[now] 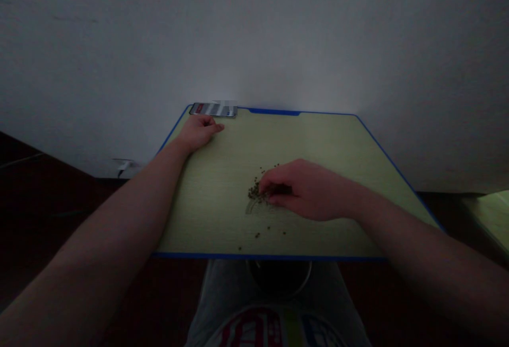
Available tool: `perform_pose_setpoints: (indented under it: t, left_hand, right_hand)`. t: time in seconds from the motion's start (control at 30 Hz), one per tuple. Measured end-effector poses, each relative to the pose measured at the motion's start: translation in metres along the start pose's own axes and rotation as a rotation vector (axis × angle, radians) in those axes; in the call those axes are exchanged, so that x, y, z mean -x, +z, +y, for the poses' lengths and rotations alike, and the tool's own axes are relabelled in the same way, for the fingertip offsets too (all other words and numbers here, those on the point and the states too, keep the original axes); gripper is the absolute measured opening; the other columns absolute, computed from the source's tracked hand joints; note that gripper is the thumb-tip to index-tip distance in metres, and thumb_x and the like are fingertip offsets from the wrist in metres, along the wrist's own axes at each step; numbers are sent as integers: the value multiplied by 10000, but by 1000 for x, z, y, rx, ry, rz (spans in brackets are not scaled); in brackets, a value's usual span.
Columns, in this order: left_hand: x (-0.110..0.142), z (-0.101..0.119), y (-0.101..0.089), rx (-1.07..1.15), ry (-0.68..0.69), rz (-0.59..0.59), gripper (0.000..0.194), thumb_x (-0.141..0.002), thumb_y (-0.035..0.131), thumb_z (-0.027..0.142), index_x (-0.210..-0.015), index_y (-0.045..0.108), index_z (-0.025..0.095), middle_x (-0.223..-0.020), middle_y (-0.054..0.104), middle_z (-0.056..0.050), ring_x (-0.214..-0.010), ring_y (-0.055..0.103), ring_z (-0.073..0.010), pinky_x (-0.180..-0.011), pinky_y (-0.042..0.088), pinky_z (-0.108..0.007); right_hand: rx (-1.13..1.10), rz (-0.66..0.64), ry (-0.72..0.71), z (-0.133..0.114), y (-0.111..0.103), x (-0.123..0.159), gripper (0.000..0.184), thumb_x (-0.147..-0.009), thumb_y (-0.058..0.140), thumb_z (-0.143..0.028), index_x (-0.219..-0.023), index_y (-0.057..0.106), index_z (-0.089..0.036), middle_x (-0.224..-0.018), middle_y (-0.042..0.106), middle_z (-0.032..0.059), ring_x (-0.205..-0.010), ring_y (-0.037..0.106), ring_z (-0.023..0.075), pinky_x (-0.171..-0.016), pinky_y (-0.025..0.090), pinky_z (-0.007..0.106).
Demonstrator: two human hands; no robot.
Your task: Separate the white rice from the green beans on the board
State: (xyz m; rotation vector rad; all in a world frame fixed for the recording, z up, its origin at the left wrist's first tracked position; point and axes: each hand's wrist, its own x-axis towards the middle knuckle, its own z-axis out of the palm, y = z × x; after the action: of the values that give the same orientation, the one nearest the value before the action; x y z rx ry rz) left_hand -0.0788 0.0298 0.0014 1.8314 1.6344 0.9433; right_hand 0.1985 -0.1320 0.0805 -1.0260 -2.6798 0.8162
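A heap of small dark seeds or beans [254, 194] lies near the middle of a pale green desk [334, 145] with a blue edge. My right hand [304, 189] rests on the desk with its fingers curled and pinched into that heap. Loose seeds [258, 234] are scattered toward the front edge. My left hand [199, 130] lies at the far left corner, fingers curled under, just in front of a phone [213, 109]. Nothing shows in the left hand.
A round metal bowl [278, 278] sits on my lap just below the desk's front edge. A white wall stands right behind the desk. Another pale desk [495, 219] shows at the right. The floor on both sides is dark.
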Motion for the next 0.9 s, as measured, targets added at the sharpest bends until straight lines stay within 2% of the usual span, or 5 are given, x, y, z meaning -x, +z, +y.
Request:
perform_pose_setpoints:
  t: [0.07, 0.13, 0.3, 0.6, 0.9]
  left_hand:
    - [0, 0, 0, -5, -8, -7, 336, -718, 684, 408, -554, 487, 191, -522, 406, 32, -529, 347, -101, -529, 277, -275]
    - [0, -1, 1, -6, -1, -9, 328, -719, 687, 401, -561, 498, 185, -537, 419, 27, -542, 354, -101, -537, 283, -275]
    - [-1, -3, 2, -1, -11, 8, 314, -717, 695, 399, -582, 516, 178, -556, 435, 14, -567, 373, -110, -544, 291, -272]
    - [-1, -3, 1, -14, 8, -8, 321, -703, 685, 419, -566, 504, 192, -529, 431, 26, -541, 369, -107, -519, 293, -264]
    - [-2, -2, 0, -33, -13, -19, 318, -700, 681, 429, -573, 502, 198, -523, 430, 28, -530, 368, -109, -520, 288, -273]
  right_hand:
    - [-66, 144, 120, 2, 3, 26, 156, -858, 601, -144, -961, 703, -201, -826, 723, -4, -704, 634, 141, -663, 449, 255]
    - [-68, 215, 230, 4, 11, 52, 182, -862, 571, -166, -970, 709, -217, -844, 731, 6, -707, 650, 153, -641, 468, 260]
    - [-22, 205, 353, 8, 37, 84, 246, -896, 512, -214, -1012, 728, -234, -904, 763, 35, -779, 697, 194, -665, 511, 299]
    - [10, 174, 304, 6, 49, 54, 256, -884, 544, -147, -1062, 723, -191, -975, 767, 59, -868, 705, 207, -758, 491, 302]
    - [-7, 78, 228, -3, 49, 44, 202, -862, 570, -100, -959, 717, -199, -877, 739, 27, -794, 654, 173, -702, 423, 266]
